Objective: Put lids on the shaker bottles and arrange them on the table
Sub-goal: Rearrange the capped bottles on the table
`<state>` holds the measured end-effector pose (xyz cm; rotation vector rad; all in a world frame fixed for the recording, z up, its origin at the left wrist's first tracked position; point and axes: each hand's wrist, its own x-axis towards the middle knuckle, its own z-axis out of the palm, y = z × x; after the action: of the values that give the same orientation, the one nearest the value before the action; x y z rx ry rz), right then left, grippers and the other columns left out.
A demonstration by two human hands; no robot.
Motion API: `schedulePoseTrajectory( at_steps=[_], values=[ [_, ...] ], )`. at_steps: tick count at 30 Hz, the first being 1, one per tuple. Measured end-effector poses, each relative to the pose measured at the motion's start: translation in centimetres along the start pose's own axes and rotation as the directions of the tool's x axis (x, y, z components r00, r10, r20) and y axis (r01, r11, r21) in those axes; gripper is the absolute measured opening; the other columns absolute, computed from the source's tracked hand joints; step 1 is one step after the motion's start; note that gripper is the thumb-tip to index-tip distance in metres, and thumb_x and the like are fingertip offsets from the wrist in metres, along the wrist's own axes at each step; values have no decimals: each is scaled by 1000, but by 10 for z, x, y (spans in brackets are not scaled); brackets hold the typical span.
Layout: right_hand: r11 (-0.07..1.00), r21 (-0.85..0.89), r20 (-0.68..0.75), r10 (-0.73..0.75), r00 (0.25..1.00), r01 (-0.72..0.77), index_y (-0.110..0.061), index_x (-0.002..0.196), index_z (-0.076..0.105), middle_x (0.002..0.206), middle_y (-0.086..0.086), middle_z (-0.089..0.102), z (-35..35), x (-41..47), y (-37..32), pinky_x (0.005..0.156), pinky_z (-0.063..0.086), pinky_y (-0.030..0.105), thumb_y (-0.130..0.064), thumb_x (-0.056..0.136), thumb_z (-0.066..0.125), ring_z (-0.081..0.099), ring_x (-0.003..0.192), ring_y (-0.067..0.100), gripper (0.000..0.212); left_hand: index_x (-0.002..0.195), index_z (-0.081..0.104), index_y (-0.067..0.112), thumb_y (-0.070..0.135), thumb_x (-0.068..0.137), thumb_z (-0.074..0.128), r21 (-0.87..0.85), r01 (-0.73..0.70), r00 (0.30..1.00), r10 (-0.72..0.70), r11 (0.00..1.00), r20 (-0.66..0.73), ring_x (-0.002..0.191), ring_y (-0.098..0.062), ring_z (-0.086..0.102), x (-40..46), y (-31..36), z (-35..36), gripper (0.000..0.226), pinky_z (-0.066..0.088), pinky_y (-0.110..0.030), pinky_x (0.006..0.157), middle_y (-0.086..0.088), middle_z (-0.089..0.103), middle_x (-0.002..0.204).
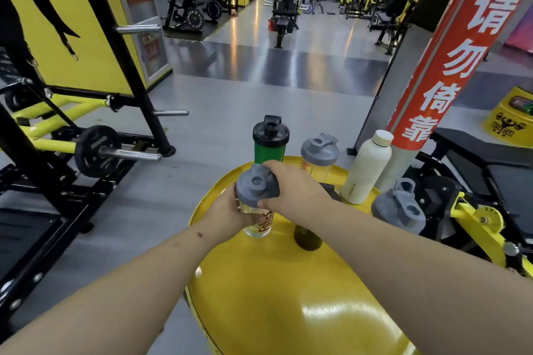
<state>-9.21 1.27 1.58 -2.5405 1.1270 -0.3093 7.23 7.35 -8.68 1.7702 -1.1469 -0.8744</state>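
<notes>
While the round yellow table (288,297) carries all the bottles, it works as the place for both jobs, closing and arranging. At its far edge stands a green bottle (269,153) with a black lid, and just beside it a clear bottle (318,160) with a grey lid; both look closed already, so I judge they are put aside there as finished. A white bottle (366,167) stands near the right edge, and one more grey-lidded bottle (399,206) is at the right rim. A dark bottle (307,236) stands partly hidden under the right forearm, and I cannot tell if it has a lid. Nearer to the person, the left hand (230,210) wraps around the body of a clear bottle with red letters (259,225), which stands on the table, probably to keep it from turning. The right hand (291,187) comes from above, fingers curled closed over the grey lid (256,189) that sits on this bottle. The thumb presses the near edge of the lid and the other fingers reach over its far side, so the lid lies between them, a grip fit for twisting it tight.
</notes>
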Motion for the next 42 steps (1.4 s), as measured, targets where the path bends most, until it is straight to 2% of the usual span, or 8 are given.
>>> schedulePoseTrajectory(
  at_steps=[12, 20, 25, 28, 31, 33, 36, 42],
  values=[
    [997, 7, -28, 81, 996, -81, -23, 121, 54, 113, -4, 64, 9, -5, -7, 81, 55, 37, -48, 73, 82, 61, 102, 20, 61, 130, 53, 42, 51, 45, 91, 30, -23, 1000, 23, 999, 7, 111, -10, 64, -6, -3, -7, 93, 57, -41, 92, 21, 68, 119],
    [995, 44, -20, 88, 996, -87, -21, 137, 50, 128, -2, 62, 10, -10, -10, 91, 54, 38, -43, 76, 83, 60, 115, 21, 73, 134, 51, 36, 47, 49, 91, 60, -36, 999, 36, 998, 1, 114, -11, 61, -10, 0, -9, 95, 56, -41, 95, 19, 65, 122],
    [996, 1, -10, 93, 996, -93, -19, 153, 35, 150, 3, 48, -16, -22, 7, 106, 46, 40, -38, 78, 79, 45, 137, 25, 90, 135, 51, 39, 52, 46, 91, 52, -33, 999, 32, 998, 18, 116, -10, 62, -12, -3, -12, 98, 56, -41, 95, 20, 66, 123],
    [975, -170, 21, 151, 988, -145, -21, 143, 40, 135, 2, 54, -35, -33, 34, 99, 49, 40, -53, 67, 78, 48, 125, 27, 91, 137, 49, 38, 44, 52, 94, 49, -24, 1000, 23, 998, 20, 119, -12, 61, -14, -3, -13, 96, 54, -42, 98, 21, 65, 125],
    [934, -293, 184, 267, 946, -206, -26, 147, 32, 136, 1, 49, -41, -44, 54, 100, 50, 43, -61, 61, 81, 48, 127, 28, 106, 138, 50, 37, 36, 56, 96, 33, -16, 1000, 15, 999, 25, 121, -14, 60, -15, -2, -14, 94, 53, -44, 100, 18, 65, 126],
    [937, -267, 212, 285, 935, -225, -26, 152, 27, 137, 3, 51, -39, -48, 62, 97, 52, 41, -54, 63, 86, 51, 124, 28, 111, 138, 50, 36, 34, 57, 96, 30, -12, 999, 11, 999, 36, 120, -15, 60, -15, -1, -15, 93, 53, -45, 100, 18, 66, 125],
    [957, -185, 169, 254, 952, -223, -28, 149, 31, 130, 2, 55, -35, -52, 68, 90, 55, 37, -44, 66, 90, 57, 115, 26, 103, 136, 51, 36, 34, 58, 96, 58, -7, 999, 4, 998, 37, 121, -15, 60, -17, 1, -17, 90, 53, -45, 100, 19, 66, 125],
    [968, -182, 188, 206, 960, -172, -25, 147, 34, 126, 0, 58, -32, -54, 72, 87, 57, 36, -42, 64, 92, 59, 111, 24, 102, 132, 50, 34, 24, 63, 96, 60, -7, 1000, 5, 998, 27, 118, -14, 61, -23, 1, -17, 83, 53, -42, 99, 17, 66, 122]
  ],
)
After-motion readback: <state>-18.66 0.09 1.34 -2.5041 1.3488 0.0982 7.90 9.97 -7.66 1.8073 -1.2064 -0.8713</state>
